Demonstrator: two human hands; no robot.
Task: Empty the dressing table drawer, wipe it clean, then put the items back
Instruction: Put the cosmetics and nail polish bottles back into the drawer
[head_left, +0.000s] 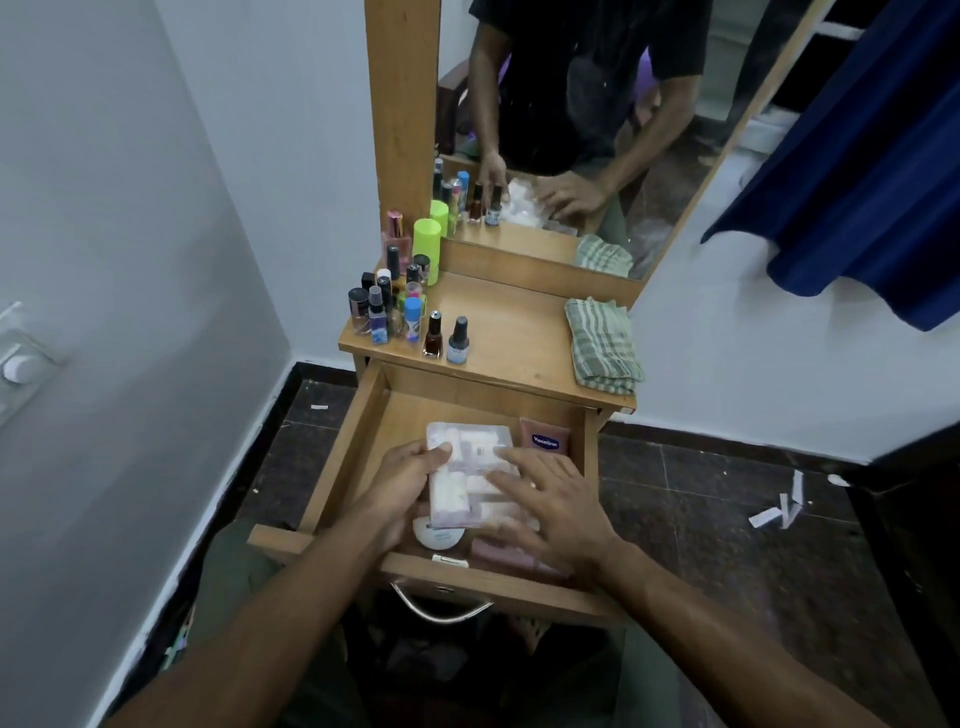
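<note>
Both hands are down in the open drawer. The left hand grips a clear plastic packet of white items by its left edge, thumb curled over the top, and the right hand lies on the packet's right side with fingers spread and straight. Under the packet sit a round white tub and a pinkish box; a Vaseline tube lies at the back right. Up on the desk, nail polish bottles crowd the left, and a folded striped cloth rests on the right.
</note>
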